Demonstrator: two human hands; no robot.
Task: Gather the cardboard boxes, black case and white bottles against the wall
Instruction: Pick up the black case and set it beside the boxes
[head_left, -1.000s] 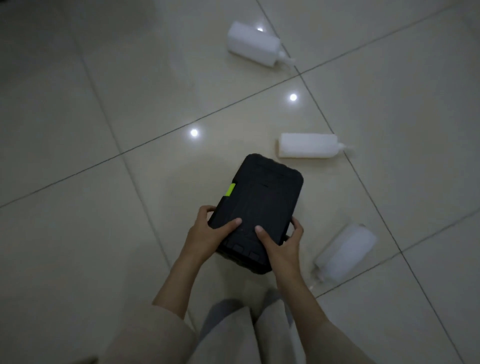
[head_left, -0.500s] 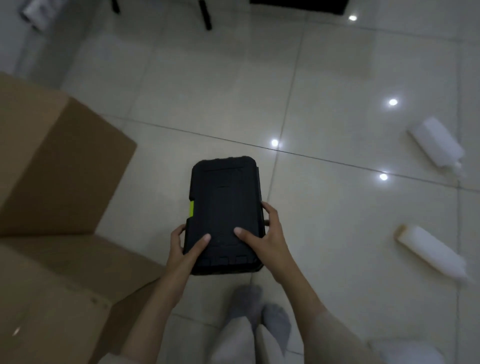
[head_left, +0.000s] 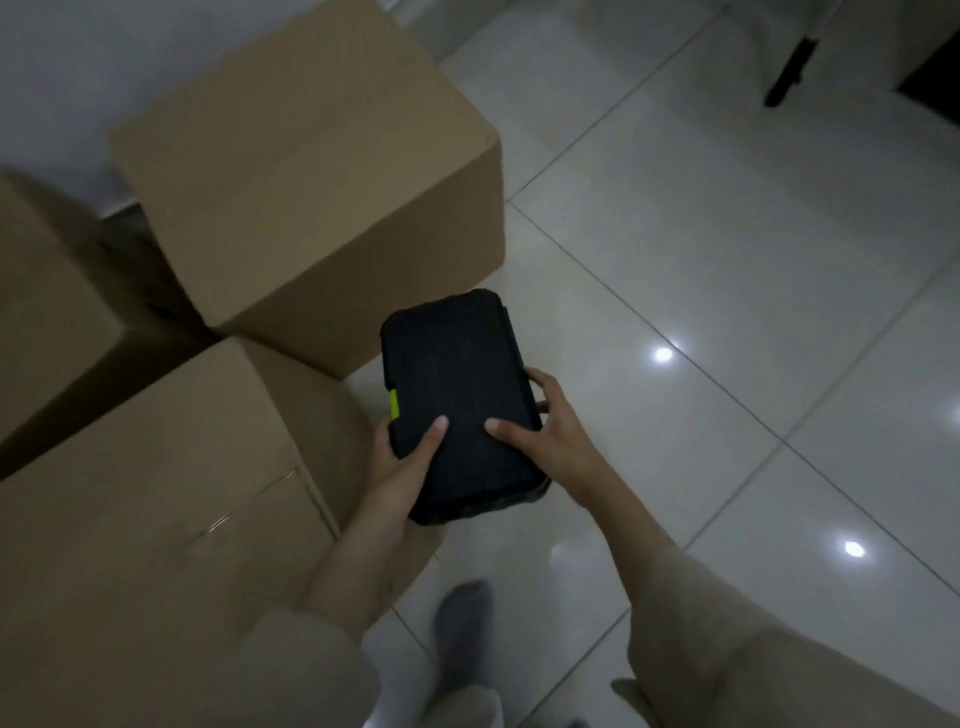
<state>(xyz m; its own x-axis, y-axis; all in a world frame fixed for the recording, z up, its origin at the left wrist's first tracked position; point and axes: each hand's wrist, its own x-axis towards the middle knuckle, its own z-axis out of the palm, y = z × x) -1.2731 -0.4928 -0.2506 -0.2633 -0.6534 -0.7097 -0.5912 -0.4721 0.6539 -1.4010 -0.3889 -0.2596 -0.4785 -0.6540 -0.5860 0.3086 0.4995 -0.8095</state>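
Beside stacked brown cardboard boxes (head_left: 311, 171), left hand (head_left: 402, 470) and right hand (head_left: 540, 431) clasp the rigid black plastic case (head_left: 460, 395), thumbs on its lid, fingers curled round its long edges; likely hard-shelled, safest carried two-handed.

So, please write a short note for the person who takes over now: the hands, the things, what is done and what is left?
Left hand and right hand both grip the black case, held above the floor.
Three cardboard boxes stand together: the far box by the wall, the left box, the near box.
No white bottles are in view.
Left: set the case down by the boxes, then fetch the bottles.
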